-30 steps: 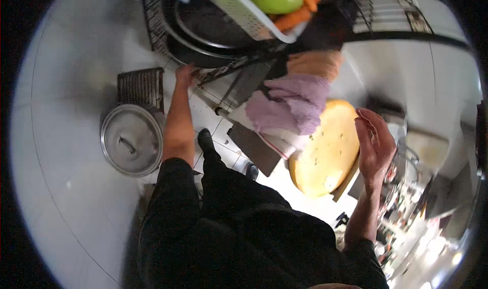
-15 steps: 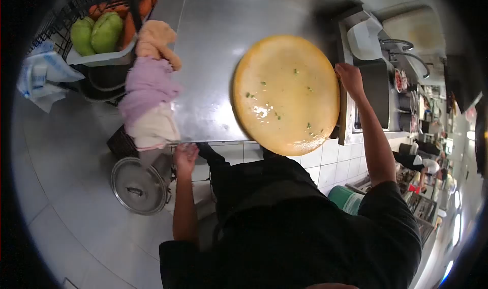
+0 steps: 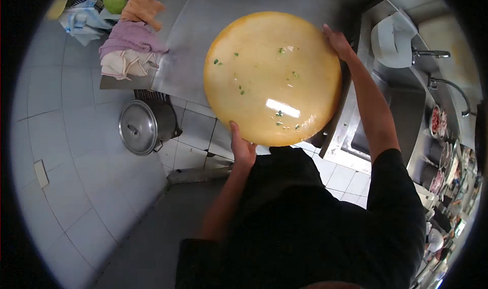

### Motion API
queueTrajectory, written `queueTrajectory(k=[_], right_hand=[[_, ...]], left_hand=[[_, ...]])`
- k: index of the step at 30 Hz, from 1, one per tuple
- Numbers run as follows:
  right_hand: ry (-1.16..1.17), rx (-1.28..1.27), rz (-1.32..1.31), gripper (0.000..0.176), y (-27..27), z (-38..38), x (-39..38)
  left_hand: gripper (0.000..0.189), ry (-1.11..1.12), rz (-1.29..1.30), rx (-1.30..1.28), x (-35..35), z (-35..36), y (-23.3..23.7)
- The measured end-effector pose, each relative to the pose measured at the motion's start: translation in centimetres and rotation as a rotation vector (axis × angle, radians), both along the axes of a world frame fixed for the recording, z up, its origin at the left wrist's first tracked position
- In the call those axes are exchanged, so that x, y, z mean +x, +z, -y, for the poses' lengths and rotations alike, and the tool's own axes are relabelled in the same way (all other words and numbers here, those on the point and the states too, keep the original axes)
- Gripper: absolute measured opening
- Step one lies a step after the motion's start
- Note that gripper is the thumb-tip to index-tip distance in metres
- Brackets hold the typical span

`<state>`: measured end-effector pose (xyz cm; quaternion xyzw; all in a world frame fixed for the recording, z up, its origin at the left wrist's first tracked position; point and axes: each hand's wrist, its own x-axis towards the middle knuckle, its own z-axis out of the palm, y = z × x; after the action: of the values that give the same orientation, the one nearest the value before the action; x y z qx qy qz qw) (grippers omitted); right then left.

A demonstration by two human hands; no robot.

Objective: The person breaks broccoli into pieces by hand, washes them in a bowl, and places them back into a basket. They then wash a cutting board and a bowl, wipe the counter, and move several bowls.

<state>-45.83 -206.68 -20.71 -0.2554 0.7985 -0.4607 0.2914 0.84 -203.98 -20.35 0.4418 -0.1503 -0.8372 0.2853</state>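
Both hands on the rim of a broad, wet board

From the head view, the round board (image 3: 272, 75) is in front of the person, over the steel table (image 3: 185, 55), its near edge reaching past the tabletop toward the dark shirt (image 3: 305, 228). Whether it rests there or is lifted clear cannot be told.

The left hand (image 3: 243, 149) pinches the near rim, thumb on the upper face, the other fingers out of sight below. The right hand (image 3: 338, 45) is at the far right rim; its fingers are partly hidden, so I cannot tell how firmly they close. Such wide-set holds probably balance a thing too broad for one hand, and keeping to the edge suits a face that looks slick and carries green scraps (image 3: 242, 90).

The orange cloth (image 3: 142, 8), purple cloth (image 3: 129, 38) and white cloth (image 3: 122, 64) lie at the table's left end, perhaps to stay reachable yet dry, well apart from the sink (image 3: 399, 111) on the right.
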Motion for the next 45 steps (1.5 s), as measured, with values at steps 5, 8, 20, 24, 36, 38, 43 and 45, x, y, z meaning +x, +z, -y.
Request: queueTrajectory(k=[5,8,20,24,36,38,43,45], right_hand=[[0.037,0.25,0.028,0.076,2.1,0.5,1.3],[0.086,0.146,-0.047,0.082,3.0,0.4,3.3],[0.216,0.1,0.129,0.073,0.4,-0.4,10.8],[0.173,0.188,0.048,0.073,4.3,-2.2,14.9],[0.158,-0.026,0.173,0.059,-0.8,-3.0,14.5],[0.118,0.065,0.121,0.06,0.5,-4.0,15.4],[0.099,0.132,0.084,0.067,0.3,-4.1,14.3],[0.207,0.189,-0.037,0.07,-1.0,-3.6,13.6]], left_hand=[[0.064,0.21,0.056,-0.165,-1.4,-1.0,-1.2],[0.065,0.298,0.059,-0.192,-2.1,-1.0,-0.4],[0.061,0.417,0.098,-0.289,6.6,-0.8,-1.5],[0.064,0.379,0.067,-0.361,8.8,-1.2,-2.3],[0.065,0.475,0.271,-0.331,9.1,-2.7,-1.0],[0.065,0.481,0.284,-0.322,9.4,-3.1,-0.9],[0.066,0.455,0.204,-0.343,8.9,-3.1,-0.9],[0.065,0.475,0.192,-0.328,9.2,-3.3,-0.7]])
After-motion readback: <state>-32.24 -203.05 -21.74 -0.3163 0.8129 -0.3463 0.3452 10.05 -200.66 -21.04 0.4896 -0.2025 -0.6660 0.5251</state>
